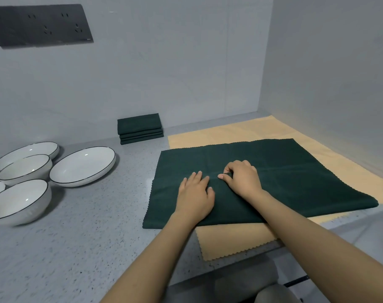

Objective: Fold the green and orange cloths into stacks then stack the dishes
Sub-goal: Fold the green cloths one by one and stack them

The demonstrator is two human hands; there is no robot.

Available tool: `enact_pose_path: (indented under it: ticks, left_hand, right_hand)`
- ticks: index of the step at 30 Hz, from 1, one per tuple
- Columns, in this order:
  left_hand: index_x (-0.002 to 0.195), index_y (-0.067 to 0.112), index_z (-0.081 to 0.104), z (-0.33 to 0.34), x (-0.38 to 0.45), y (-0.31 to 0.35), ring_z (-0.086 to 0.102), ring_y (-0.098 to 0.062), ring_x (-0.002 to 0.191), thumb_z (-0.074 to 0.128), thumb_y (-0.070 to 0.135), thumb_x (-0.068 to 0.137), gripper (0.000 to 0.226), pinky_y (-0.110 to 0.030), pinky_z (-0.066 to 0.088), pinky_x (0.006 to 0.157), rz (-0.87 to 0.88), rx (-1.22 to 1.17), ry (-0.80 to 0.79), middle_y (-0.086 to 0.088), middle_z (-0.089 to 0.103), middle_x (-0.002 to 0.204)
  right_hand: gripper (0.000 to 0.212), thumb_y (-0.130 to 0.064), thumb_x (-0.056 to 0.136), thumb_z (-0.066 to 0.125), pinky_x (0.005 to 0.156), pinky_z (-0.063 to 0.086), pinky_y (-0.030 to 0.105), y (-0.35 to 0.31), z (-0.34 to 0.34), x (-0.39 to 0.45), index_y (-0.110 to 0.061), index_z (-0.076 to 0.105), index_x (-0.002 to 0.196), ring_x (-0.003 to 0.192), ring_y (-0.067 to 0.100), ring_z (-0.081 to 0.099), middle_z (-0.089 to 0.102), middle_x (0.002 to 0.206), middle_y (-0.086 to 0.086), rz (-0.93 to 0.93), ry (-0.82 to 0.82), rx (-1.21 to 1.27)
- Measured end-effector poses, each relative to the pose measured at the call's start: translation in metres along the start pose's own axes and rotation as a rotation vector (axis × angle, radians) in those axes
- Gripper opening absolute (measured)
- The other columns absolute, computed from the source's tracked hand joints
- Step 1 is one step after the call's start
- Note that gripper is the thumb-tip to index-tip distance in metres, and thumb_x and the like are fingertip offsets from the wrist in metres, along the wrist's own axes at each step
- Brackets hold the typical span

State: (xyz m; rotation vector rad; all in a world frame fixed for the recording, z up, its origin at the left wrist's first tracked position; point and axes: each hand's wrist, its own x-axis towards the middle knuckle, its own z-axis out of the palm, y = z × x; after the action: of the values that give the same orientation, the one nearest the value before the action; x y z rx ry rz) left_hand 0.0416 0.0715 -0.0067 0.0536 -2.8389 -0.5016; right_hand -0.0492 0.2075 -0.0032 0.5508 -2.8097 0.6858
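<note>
On the left of the bench (81,226) sit the white dishes (83,166), five of them that I can see, side by side and not stacked yet. Behind them, by the wall, is a neat stack of folded green cloths (140,128). So I think I am in the middle of the green folding, and the dishes come last.

Next comes the green cloth (295,171) I am working on. It lies spread out on top of the orange cloths (236,241), which are flat and not folded.

My left hand (195,193) lies flat on the green cloth with straight fingers, holding it down. Just beside it, my right hand (243,178) has its grip closed on a little bit of the cloth near the middle, pinched between thumb and finger.

I think the next move is to fold this cloth over and match the edges. I need to keep the orange one below from sliding.
</note>
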Motion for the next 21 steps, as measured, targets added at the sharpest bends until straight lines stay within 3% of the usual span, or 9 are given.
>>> enact_pose_path:
  ticks: [3, 16, 21]
  left_hand:
    - [0.151, 0.018, 0.021, 0.0, 0.0, 0.003, 0.002, -0.017, 0.147, 0.025, 0.035, 0.101, 0.053, -0.038, -0.003, 0.119, -0.059, 0.043, -0.164, -0.004, 0.01, 0.16]
    - [0.153, 0.018, 0.009, 0.006, 0.006, 0.013, -0.003, -0.019, 0.148, 0.018, 0.032, 0.102, 0.054, -0.037, -0.004, 0.119, -0.122, 0.127, -0.206, -0.005, 0.001, 0.161]
    - [0.153, 0.024, 0.003, 0.008, 0.006, 0.009, -0.007, -0.016, 0.147, 0.015, 0.047, 0.1, 0.059, -0.037, -0.005, 0.12, -0.127, 0.19, -0.223, -0.002, -0.003, 0.161]
  right_hand:
    - [0.022, -0.043, 0.09, 0.056, 0.091, 0.032, 0.033, 0.0, 0.0, 0.001, -0.024, 0.054, 0.08, 0.108, 0.019, 0.046, 0.061, 0.102, -0.005, 0.003, 0.001, 0.011]
    - [0.023, -0.041, 0.093, 0.051, 0.09, 0.034, 0.033, 0.0, 0.005, 0.005, -0.023, 0.052, 0.08, 0.104, 0.018, 0.047, 0.063, 0.097, -0.005, -0.01, 0.034, -0.042]
    - [0.024, -0.04, 0.097, 0.043, 0.092, 0.03, 0.033, 0.001, 0.005, 0.001, -0.021, 0.055, 0.103, 0.106, 0.021, 0.045, 0.058, 0.107, -0.002, -0.068, 0.029, -0.154]
